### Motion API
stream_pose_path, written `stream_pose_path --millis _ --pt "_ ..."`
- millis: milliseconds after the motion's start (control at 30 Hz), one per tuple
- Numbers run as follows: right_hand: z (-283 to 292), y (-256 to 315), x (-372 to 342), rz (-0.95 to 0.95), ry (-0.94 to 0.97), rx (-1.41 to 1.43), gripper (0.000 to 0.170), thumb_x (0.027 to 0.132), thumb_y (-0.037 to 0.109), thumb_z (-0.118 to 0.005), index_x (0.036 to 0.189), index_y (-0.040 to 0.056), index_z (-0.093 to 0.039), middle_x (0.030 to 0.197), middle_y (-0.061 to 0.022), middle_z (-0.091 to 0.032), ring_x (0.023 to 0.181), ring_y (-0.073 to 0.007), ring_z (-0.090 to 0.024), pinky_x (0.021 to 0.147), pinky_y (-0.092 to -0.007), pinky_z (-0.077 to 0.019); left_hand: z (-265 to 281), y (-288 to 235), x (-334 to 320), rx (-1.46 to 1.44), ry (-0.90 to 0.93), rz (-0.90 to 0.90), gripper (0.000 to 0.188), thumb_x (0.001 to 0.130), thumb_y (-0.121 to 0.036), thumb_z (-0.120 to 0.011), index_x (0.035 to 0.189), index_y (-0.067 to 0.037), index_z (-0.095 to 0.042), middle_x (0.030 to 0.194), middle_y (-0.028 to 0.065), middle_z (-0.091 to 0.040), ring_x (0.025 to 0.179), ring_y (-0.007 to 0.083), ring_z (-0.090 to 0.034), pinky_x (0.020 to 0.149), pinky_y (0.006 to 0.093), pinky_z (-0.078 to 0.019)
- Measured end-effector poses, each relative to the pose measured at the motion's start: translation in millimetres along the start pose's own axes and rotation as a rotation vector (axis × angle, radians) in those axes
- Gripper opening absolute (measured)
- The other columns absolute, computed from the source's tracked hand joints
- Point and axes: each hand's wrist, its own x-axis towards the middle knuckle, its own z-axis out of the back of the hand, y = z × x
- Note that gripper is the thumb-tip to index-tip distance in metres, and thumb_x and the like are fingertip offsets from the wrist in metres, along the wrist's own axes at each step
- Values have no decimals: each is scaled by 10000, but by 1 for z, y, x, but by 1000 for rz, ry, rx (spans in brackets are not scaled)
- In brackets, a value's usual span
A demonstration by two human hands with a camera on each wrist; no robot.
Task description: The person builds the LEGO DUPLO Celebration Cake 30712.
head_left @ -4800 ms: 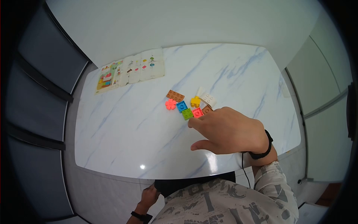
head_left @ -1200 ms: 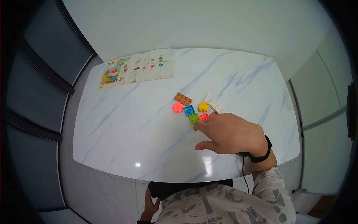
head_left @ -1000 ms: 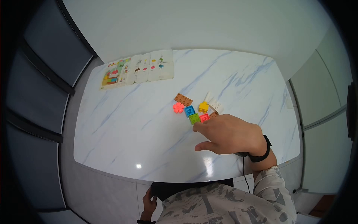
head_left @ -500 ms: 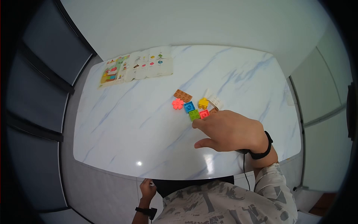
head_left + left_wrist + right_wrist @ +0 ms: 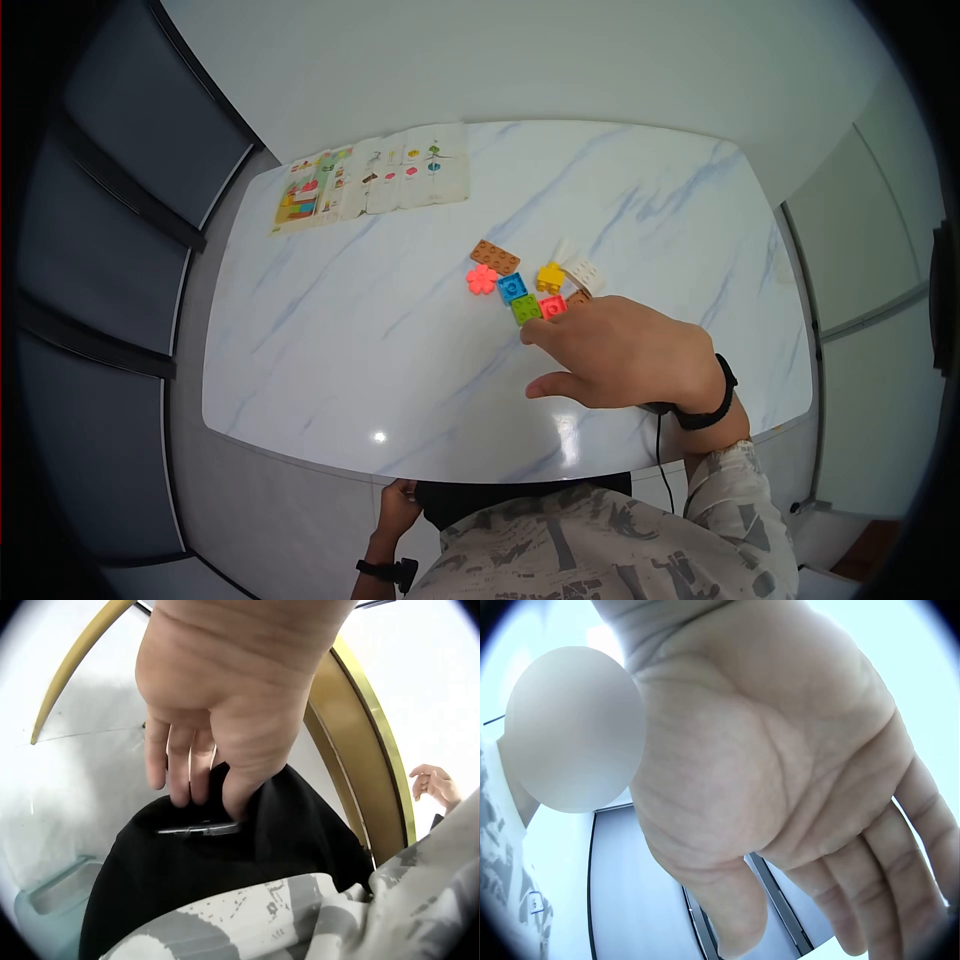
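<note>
My right hand (image 5: 620,350) is held over the marble-patterned table with its fingers extended and thumb apart. Its index finger ends right by a green brick (image 5: 526,309) in the head view. The right wrist view shows the bare palm (image 5: 735,757) with nothing in it. Around that hand lie a pink brick (image 5: 553,306), a partly covered brown brick (image 5: 578,297), a blue brick (image 5: 512,288) and a yellow piece (image 5: 549,278). Below the table edge, my left hand (image 5: 225,712) hangs at the black shorts (image 5: 187,862), fingers loosely straight near a thin shiny edge (image 5: 202,829).
A brown studded plate (image 5: 495,257), a coral flower piece (image 5: 481,279) and a white studded piece (image 5: 584,275) lie just beyond the bricks. An illustrated paper sheet (image 5: 375,180) lies at the table's back left. A black cable (image 5: 661,465) hangs from my right wrist over the front edge.
My left hand has shifted beside the shorts, rising a little toward the table edge. The head view has moved slightly. My right hand and the bricks keep nearly the same arrangement.
</note>
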Motion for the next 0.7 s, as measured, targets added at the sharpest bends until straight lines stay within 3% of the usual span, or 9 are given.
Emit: stream_pose_path --millis 67,167,267,367,433,500,600,700 --pt "0 0 0 -5 7 4 545 1003 445 -720 1297 -9 -657 919 -196 -742 929 -368 -725 809 -455 -559 13 -22 -7 91 139 -28 390 839 -86 -857 1182 25 -710 1055 168 -796 968 259 -783 861 361 -609" --pt "-1 -2 -1 8 -24 5 547 1001 449 -722 1295 -8 -658 930 -193 -744 936 -365 -723 818 -459 -559 35 -82 -24 590 267 -154 524 873 -229 -871 1305 -4 -679 1135 160 -791 988 280 -783 886 365 -608" --pt "-5 -9 -4 43 -119 20 517 989 428 -742 1277 4 -668 914 -170 -744 901 -353 -723 795 -452 -557 65 -137 -43 747 508 -31 499 897 -335 -855 1286 -51 -725 1144 134 -795 1005 282 -782 874 377 -612" --pt "3 -9 -9 61 -200 34 443 971 377 -771 1227 25 -689 886 -139 -741 833 -334 -722 740 -434 -550 96 -213 -48 499 852 54 381 926 -336 -829 1215 -92 -784 1102 105 -807 980 250 -790 813 367 -620" --pt "9 -6 -10 108 -268 39 411 968 361 -771 1178 18 -687 863 -145 -737 809 -349 -720 721 -443 -548 114 -284 -46 424 840 -102 222 934 -246 -831 1086 -85 -817 1027 69 -817 934 211 -791 738 337 -623" --pt "13 -5 -11 186 -369 36 414 975 368 -750 1122 -10 -667 836 -180 -731 812 -393 -717 724 -475 -551 129 -339 -36 466 708 -303 158 920 -211 -839 1009 -81 -822 944 58 -813 853 206 -792 709 325 -616" --pt "24 -5 -14 203 -433 50 362 968 346 -753 1082 8 -694 808 -157 -743 756 -362 -724 685 -460 -550 132 -392 4 505 401 -736 124 897 -187 -841 895 -74 -790 837 66 -770 730 229 -746 652 330 -571" --pt "38 -31 -3 159 -641 101 288 970 321 -744 989 34 -725 742 -132 -734 675 -320 -711 631 -433 -532 114 -453 63 559 163 -1045 100 908 -133 -806 856 -58 -767 770 78 -734 661 249 -700 611 342 -528"
